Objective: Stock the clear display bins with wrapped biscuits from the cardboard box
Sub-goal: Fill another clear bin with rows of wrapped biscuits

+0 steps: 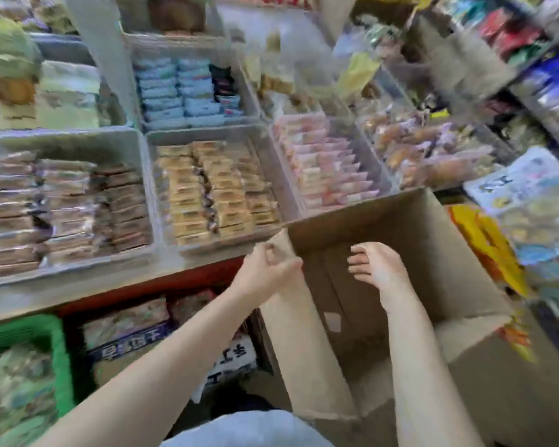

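An open cardboard box (433, 240) stands at the lower right against the counter; its inside shows only bare cardboard. My left hand (268, 269) has curled fingers at the top corner of the box's left flap (304, 333) and seems to grip it. Over the box's inside hovers my right hand (376, 267), fingers relaxed, holding nothing. On the counter just beyond the box, a clear bin (162, 156) holds rows of tan wrapped biscuits (213, 191). The clear bin (136, 140) to its left holds brown wrapped biscuits (65, 204).
To the right sits a clear bin of pink packets (326, 162), and behind it one of blue-white packets (181, 91). A green basket (55, 350) and printed cartons (126, 327) sit under the red-edged counter. Shelves of bagged snacks (530, 195) crowd the right side.
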`<act>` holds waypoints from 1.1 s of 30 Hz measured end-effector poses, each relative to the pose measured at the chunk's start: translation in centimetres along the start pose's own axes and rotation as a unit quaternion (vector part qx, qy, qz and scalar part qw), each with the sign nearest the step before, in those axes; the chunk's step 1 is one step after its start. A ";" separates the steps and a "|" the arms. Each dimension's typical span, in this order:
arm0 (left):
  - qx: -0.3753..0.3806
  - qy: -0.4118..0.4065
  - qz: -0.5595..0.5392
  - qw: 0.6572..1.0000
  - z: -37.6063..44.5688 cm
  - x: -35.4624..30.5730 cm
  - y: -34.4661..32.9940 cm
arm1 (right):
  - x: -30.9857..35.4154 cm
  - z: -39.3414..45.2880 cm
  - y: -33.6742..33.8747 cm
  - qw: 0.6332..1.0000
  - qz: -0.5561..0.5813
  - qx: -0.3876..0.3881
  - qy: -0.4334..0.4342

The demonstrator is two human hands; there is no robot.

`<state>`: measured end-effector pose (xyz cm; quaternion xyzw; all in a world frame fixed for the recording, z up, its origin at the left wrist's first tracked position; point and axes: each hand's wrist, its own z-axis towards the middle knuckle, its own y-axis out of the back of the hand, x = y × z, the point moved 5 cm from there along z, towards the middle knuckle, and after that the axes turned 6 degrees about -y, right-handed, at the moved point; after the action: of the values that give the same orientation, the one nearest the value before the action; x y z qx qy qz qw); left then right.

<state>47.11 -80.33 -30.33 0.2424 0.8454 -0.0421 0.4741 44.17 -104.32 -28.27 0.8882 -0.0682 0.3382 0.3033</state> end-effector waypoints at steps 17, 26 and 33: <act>-0.112 0.047 0.013 0.993 3.9 0.1 -4.7 | -17.6 16.2 -15.1 0.942 -0.104 0.242 -0.210; -0.106 0.040 0.018 0.993 4.5 0.9 -4.5 | -15.3 15.7 -17.0 0.932 -0.224 0.242 -0.154; -0.089 0.039 -0.002 0.995 3.7 0.2 -4.6 | -7.3 11.9 -7.8 0.986 0.019 0.147 -0.079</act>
<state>47.86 -85.39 -33.20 0.1996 0.8641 0.0417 0.4601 47.80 -105.64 -43.83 0.9457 -0.0588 0.2787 0.1566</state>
